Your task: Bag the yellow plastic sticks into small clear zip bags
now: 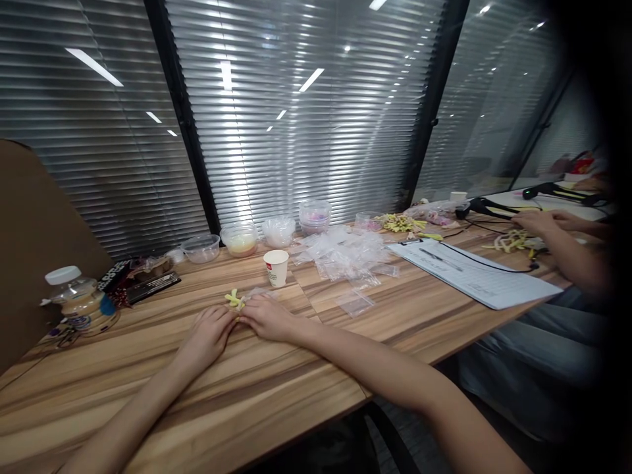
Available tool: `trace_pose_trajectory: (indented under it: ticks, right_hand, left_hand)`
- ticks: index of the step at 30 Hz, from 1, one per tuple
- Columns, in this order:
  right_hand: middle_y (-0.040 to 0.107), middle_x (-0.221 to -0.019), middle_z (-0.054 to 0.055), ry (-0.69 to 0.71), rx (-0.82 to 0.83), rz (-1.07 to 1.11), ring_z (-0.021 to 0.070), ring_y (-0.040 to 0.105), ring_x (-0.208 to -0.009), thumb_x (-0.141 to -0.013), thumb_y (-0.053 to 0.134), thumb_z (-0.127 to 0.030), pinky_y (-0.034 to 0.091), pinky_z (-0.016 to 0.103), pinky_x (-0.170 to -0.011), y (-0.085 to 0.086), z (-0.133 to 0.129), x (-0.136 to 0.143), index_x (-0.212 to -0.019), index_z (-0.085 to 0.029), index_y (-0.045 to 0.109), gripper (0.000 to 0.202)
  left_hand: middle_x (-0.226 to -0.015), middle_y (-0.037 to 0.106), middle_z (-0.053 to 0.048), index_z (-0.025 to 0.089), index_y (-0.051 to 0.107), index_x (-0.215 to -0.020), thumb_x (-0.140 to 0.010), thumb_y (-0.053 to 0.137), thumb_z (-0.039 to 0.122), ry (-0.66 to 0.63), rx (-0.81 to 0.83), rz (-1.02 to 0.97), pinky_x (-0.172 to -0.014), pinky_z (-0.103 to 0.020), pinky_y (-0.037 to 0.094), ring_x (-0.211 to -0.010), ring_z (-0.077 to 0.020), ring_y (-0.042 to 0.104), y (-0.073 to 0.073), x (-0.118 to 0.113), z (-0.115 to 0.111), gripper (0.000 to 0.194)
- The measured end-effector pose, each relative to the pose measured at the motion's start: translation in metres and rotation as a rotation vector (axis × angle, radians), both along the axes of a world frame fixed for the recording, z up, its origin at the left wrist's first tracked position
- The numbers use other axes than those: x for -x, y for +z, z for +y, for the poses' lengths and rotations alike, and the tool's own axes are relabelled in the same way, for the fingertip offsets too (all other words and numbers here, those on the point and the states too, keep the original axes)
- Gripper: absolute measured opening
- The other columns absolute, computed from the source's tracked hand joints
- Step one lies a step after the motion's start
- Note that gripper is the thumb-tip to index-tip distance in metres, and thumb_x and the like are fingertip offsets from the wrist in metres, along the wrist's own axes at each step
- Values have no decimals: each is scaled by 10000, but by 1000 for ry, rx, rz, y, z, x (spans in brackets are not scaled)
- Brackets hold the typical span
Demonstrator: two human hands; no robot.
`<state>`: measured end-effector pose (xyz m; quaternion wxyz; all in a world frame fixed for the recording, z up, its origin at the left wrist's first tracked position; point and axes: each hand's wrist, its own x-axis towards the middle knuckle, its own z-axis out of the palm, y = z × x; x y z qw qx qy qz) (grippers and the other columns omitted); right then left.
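Note:
On the wooden table my left hand (211,330) and my right hand (268,318) meet, fingers curled and fingertips close together. Between them is a small yellow branching piece (234,299), its prongs sticking up past the fingertips; its kind is not clear. Both hands appear to pinch its lower part, which the fingers hide. Behind my right fingers lies a bit of clear plastic (259,291), perhaps a small bag. A paper cup (276,268) stands just beyond my right hand. Clear plastic bags (340,253) lie in a loose pile farther right.
Along the back stand clear plastic tubs (200,249), one holding something yellowish (240,241). A bottle (81,299) is at left beside a cardboard panel (44,243). A clipboard (474,273) with a pen lies right. Another person's hands (540,222) are at far right near yellow pieces (513,241).

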<state>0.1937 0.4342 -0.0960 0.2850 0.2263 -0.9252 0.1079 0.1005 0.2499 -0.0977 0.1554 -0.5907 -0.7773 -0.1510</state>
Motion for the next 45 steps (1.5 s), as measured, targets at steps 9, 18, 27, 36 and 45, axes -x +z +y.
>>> trace_pose_trajectory:
  ticks: [9,18,27,36,45]
  right_hand:
    - [636,-1037,93,7,-10,10,166,549,-978,-935,433,-280,374,296,-904,3,0,-2,-965,-149,612,225]
    - [642,-981,88,34,48,-15,166,549,-948,-925,448,-253,391,305,-890,5,0,-4,-967,-154,619,202]
    - [657,-873,56,94,340,-100,136,566,-829,-913,479,-259,410,243,-779,1,2,2,-905,-144,655,210]
    - [565,-657,3,123,694,-253,95,500,-630,-928,433,-327,363,197,-610,-3,1,7,-742,-122,616,332]
    - [545,-725,7,212,758,-334,96,478,-667,-933,405,-384,368,194,-621,4,1,3,-796,-128,578,338]
  left_hand:
    - [-976,640,-89,201,637,-975,-931,377,270,-27,-22,-7,-870,-346,435,-960,-188,554,0,3,0,273]
    - [-1028,636,-82,204,631,-980,-926,381,242,-37,-35,4,-879,-353,421,-984,-197,543,2,1,-1,259]
    - [-923,654,-65,199,639,-966,-869,412,138,7,-107,-55,-809,-336,430,-883,-194,559,6,-6,-2,254]
    - [-964,649,-76,186,594,-1094,-909,409,232,87,-234,-164,-780,-305,454,-877,-187,583,2,-11,5,266]
    - [-996,604,-78,204,604,-1036,-935,418,301,66,-57,240,-824,-332,398,-959,-205,524,16,-9,0,233]
